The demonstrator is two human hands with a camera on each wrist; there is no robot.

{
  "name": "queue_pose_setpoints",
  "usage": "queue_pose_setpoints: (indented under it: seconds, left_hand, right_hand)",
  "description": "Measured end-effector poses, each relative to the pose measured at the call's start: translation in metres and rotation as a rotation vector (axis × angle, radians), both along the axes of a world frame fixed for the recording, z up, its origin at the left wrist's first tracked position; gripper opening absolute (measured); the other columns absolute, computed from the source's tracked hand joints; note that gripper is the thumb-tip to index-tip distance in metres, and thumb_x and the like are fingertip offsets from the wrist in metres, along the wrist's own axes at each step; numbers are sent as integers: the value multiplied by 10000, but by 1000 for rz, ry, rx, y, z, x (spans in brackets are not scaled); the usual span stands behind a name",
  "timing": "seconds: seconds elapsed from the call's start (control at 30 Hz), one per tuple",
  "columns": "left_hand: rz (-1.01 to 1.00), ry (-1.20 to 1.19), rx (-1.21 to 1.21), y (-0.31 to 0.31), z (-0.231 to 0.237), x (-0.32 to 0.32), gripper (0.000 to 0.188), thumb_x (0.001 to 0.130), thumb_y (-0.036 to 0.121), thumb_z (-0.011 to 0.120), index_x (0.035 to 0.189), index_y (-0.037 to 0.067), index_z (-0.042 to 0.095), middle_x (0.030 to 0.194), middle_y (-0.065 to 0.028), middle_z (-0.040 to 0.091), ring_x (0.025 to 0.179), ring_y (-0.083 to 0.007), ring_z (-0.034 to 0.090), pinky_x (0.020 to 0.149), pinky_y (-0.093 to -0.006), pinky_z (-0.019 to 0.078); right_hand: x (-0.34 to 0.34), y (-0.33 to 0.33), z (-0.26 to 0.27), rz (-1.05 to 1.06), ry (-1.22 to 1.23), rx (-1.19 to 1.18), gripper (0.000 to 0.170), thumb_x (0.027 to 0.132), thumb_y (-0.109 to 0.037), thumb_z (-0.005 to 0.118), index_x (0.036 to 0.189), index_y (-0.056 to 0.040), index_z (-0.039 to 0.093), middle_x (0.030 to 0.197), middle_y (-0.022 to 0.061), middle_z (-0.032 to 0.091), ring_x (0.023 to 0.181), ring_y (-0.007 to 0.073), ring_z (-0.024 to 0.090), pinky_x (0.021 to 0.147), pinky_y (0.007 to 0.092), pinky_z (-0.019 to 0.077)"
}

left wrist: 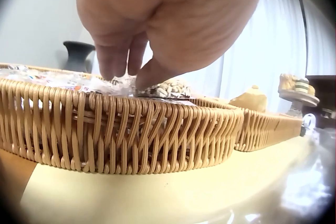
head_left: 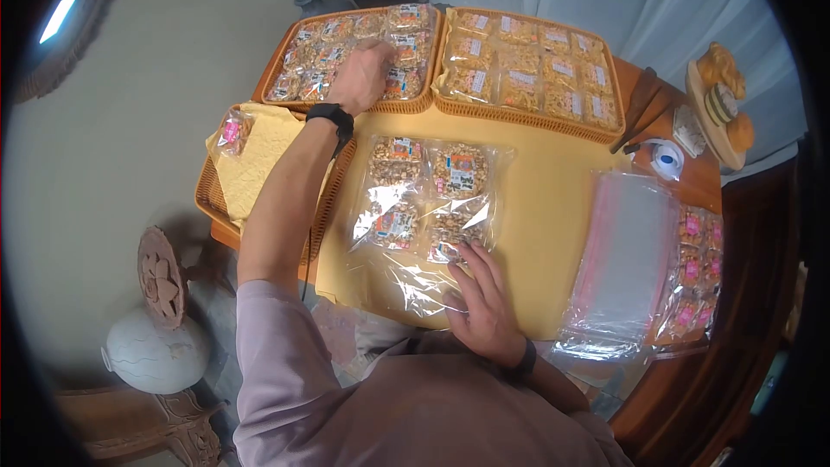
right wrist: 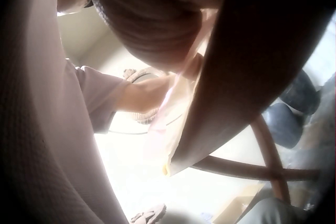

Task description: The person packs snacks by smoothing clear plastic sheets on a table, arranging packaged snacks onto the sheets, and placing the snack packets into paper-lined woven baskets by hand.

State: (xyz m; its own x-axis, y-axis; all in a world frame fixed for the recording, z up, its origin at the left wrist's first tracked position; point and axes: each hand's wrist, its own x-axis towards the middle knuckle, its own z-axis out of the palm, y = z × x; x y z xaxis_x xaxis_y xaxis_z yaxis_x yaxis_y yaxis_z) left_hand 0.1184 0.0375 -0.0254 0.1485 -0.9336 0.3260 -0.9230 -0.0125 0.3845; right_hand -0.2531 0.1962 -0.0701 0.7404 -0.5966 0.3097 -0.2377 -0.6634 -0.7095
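Observation:
At the back left, a wicker basket (head_left: pixel 346 107) holds rows of wrapped nut snacks (head_left: pixel 335 28). My left hand (head_left: pixel 361 76) reaches into it from above. In the left wrist view, the left thumb and fingers pinch at a wrapped nut snack (left wrist: pixel 170 89) just above the rim. On the yellow table covering lies a large clear bag (head_left: pixel 411 281), with several nut snack packets (head_left: pixel 459 171) in two columns inside. My right hand (head_left: pixel 486 307) rests on the bag's near part, fingers extended, fingertips by the lower right packet. The right wrist view shows mostly the table's underside.
A second basket (head_left: pixel 527 114) of paler snacks stands at back right. At left, a paper-lined basket (head_left: pixel 259 151) holds one pink-labelled packet (head_left: pixel 232 131). Flat clear bags (head_left: pixel 624 251) and a filled pink-labelled pack (head_left: pixel 694 264) lie right, near a tape roll (head_left: pixel 667 159) and cake stand (head_left: pixel 722 125).

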Motion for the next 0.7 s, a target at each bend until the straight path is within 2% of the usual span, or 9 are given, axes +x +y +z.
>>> queue_pose_setpoints:
  seconds: [0.27,0.33,0.4,0.47,0.53,0.6,0.63,0.67,0.7]
  left_hand:
    - [17,-39,-57,74,32,-28,230,931,43,654,1150,-10,702,1182,-204,697,1073,-381,684,957,-411,553]
    - [-105,291,79,111,43,-36,258,953,38,629,1198,-25,678,1191,-145,726,1012,-242,714,909,-339,557]
    - [-37,371,226,165,78,-76,176,968,44,644,1116,-16,716,1046,-86,763,976,-165,718,871,-304,565]
    - [-145,619,280,215,87,-99,111,949,11,672,1029,-4,747,981,-73,778,949,-161,728,839,-306,571]
    - [-245,797,421,258,93,-124,96,907,-13,718,994,-11,759,933,-93,779,928,-190,744,835,-311,574]
    - [-354,760,512,281,80,-150,115,913,10,721,1016,1,769,948,-155,762,914,-261,748,844,-353,590]
    - [-373,605,566,284,75,-164,220,898,14,692,1107,-39,735,1122,-229,721,1085,-367,702,975,-411,566]
    - [-372,609,559,288,61,-180,220,898,14,692,1107,-39,735,1122,-229,721,1085,-367,702,975,-411,566]
    - [-285,334,434,289,41,-197,310,886,30,664,1178,-72,688,1256,-257,649,1217,-391,620,1060,-431,507]
  right_hand:
    - [-1,0,-3,-4,-15,-19,484,872,-30,663,1330,79,549,1507,266,463,1445,459,395,1177,520,366]
    - [-3,3,-5,13,-16,24,501,874,-34,675,1344,76,540,1518,256,457,1451,460,386,1182,521,358]
    - [-2,0,-2,-12,-85,36,494,884,-37,676,1345,76,539,1520,257,456,1458,459,375,1185,525,350]
    - [-2,0,-8,-1,-88,35,497,906,-61,662,1363,85,534,1533,264,444,1467,463,358,1192,533,331]
    - [-5,1,-5,0,-86,-23,500,925,-68,633,1384,97,524,1551,273,424,1471,473,348,1197,541,313]
    - [-7,1,-6,15,-81,-23,491,958,-111,594,1399,95,531,1554,285,424,1476,493,336,1203,553,292]
    - [-8,1,-7,17,-115,-57,485,980,-150,569,1399,93,542,1551,293,430,1476,503,332,1204,562,286]
    - [-9,1,-8,19,-149,-93,486,1001,-189,545,1398,91,553,1547,301,435,1476,513,329,1204,570,281]
    - [-9,1,-9,23,-148,-102,486,1001,-189,545,1398,91,553,1547,301,435,1476,513,329,1204,570,281]
